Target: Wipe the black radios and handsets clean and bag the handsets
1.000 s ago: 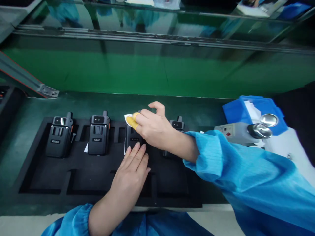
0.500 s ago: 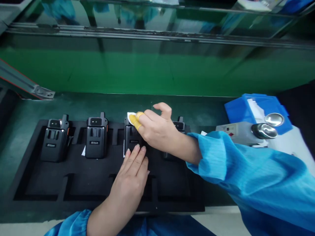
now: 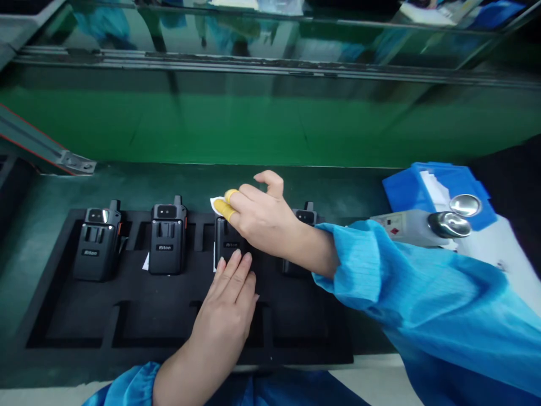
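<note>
A black handheld radio (image 3: 229,239) marked "Riton" lies in the foam tray (image 3: 147,316) under both hands. My left hand (image 3: 226,304) is open, its fingers stretched flat with the tips on the radio's lower end. Yellow finger cots cover two fingers of my right hand (image 3: 264,217), which presses a small white wipe (image 3: 216,204) on the radio's upper end; the hand hides much of that end. To the left lie two similar radios, the near one (image 3: 168,239) and the far one (image 3: 97,245). Another radio (image 3: 306,216) is partly hidden behind my right wrist.
At the right, a clear bottle (image 3: 406,225) with a metal cap lies beside a blue box (image 3: 406,192) holding white material. A metal bracket (image 3: 76,162) stands at the left, and a green panel (image 3: 262,124) runs along the back.
My right hand has shifted slightly left and up with the wipe at the radio's upper end. My left hand stays on the lower end. The whole view has shifted a little.
</note>
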{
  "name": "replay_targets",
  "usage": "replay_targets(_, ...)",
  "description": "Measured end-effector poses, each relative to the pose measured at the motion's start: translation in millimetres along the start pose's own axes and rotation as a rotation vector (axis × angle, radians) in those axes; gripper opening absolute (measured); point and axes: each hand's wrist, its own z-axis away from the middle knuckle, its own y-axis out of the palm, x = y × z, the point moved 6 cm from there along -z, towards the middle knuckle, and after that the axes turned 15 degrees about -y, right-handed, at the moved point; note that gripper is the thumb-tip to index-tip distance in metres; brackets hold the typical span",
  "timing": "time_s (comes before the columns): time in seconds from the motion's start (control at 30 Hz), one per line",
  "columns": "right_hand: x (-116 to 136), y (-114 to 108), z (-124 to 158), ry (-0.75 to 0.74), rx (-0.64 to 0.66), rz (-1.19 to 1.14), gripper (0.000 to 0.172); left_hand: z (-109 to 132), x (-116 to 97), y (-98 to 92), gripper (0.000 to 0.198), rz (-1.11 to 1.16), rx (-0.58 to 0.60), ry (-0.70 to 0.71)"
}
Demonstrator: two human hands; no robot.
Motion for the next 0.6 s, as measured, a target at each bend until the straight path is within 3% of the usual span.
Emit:
replay_targets(0.27, -15.2, -6.3, 28.4, 0.11, 0.085, 0.04, 0.032, 1.2, 0.5, 1.8, 0.022, 0.031, 0.01, -0.008)
replay_targets(0.47, 4.1, -0.4, 9.8, -0.048, -0.021, -0.01, 0.031, -1.3, -0.4, -0.3, 0.02, -0.004, -0.01, -0.004)
replay_targets(0.6, 2.7, -2.4, 25.3, -0.085, 0.007, 0.028, 0.033, -1.9, -1.3, -1.2, 0.02, -0.013, -0.006, 0.007)
